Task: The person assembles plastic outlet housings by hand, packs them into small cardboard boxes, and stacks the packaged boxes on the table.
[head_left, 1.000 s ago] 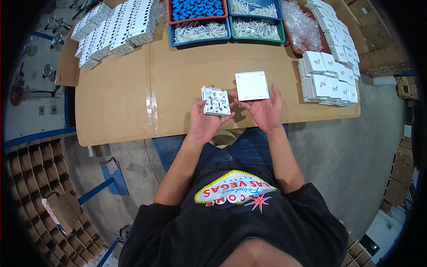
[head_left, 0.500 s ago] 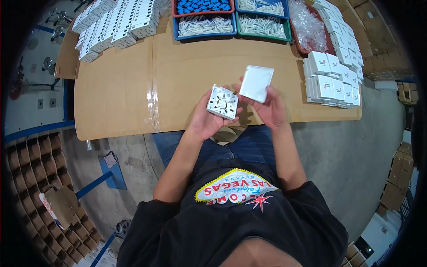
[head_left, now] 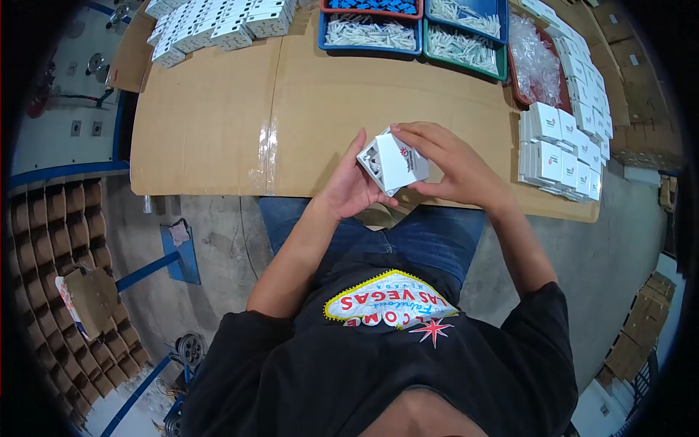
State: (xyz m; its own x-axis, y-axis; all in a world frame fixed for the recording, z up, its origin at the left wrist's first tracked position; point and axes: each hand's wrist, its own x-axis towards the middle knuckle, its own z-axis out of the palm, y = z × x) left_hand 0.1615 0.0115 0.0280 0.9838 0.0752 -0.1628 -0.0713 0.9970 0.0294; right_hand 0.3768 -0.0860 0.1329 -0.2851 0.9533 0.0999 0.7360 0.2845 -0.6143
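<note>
My left hand (head_left: 342, 186) is closed around a square white plastic housing (head_left: 372, 162) from the left and below. Its inside, with small dark details, shows only along the left edge. Over most of it lies a white cover (head_left: 395, 169) with a red logo and dark print facing up. My right hand (head_left: 459, 169) grips that cover from the right, fingers along the far edge and thumb at the near side. The cover sits shifted to the right on the housing; whether they are fastened together I cannot tell. Both are just above the table's near edge.
Cardboard covers the table (head_left: 204, 116). White housings (head_left: 233, 33) stand in rows at the back left. Trays hold blue parts (head_left: 375, 6) and white plugs (head_left: 371, 33). Clear plastic bags (head_left: 535, 58) fill a red tray. Stacked white covers (head_left: 550, 160) stand at the right.
My right hand has turned the cover over, so its printed face is up, and brought it left onto the housing. The housing has tilted in my left hand. The whole view has shifted slightly.
</note>
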